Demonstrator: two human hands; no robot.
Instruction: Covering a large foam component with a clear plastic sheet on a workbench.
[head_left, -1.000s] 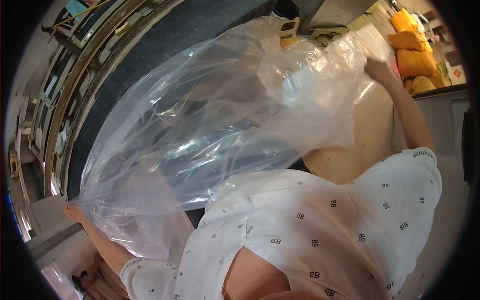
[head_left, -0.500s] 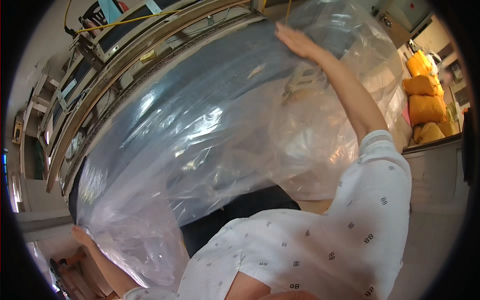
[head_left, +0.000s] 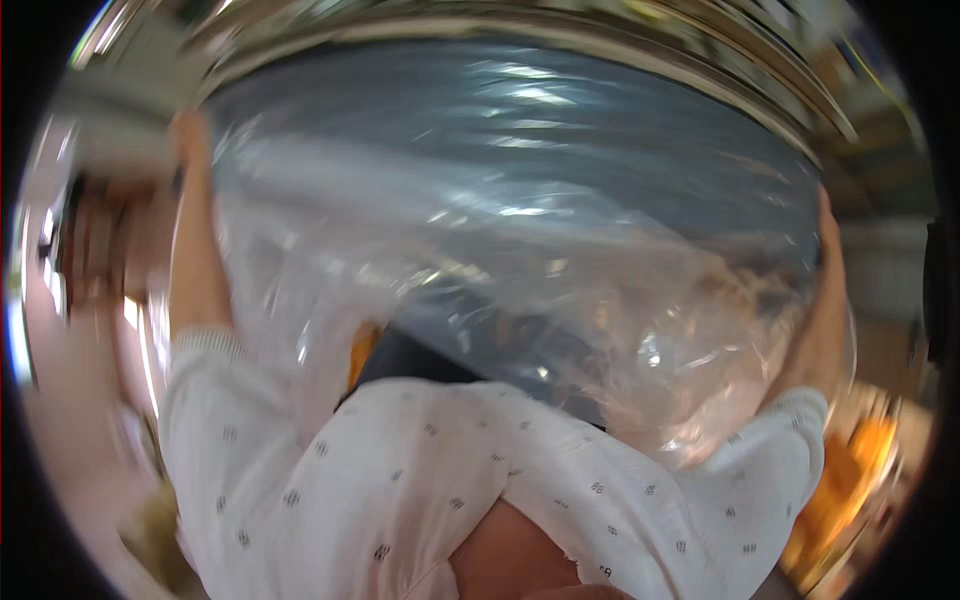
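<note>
The right hand [head_left: 826,220] has swung to the right end of the dark tabletop [head_left: 330,68], opposite the left hand [head_left: 190,135] at its left end, leaving clear plastic film [head_left: 350,220] spread across it; blur prevents telling either grip.

bare left hand [head_left: 192,138]: far left, motion-blurred | bare right hand [head_left: 826,220]: far right, partly hidden | bare forearms [head_left: 203,270]: spread wide apart
</note>
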